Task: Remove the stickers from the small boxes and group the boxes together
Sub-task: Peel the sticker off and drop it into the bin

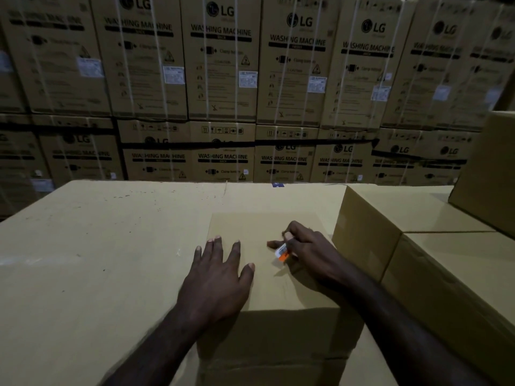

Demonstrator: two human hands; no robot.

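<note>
A small plain cardboard box sits in front of me on a large carton top. My left hand lies flat on its lid with fingers spread and straight. My right hand rests on the lid's right part and pinches a white and orange sticker, whose one end is lifted off the cardboard. Two more small boxes, one behind the other, stand close on the right: the far box and the near box.
The large carton top serves as the work surface, with its left edge falling off at the far left. Another brown box rises at the far right. A wall of stacked washing machine cartons fills the background.
</note>
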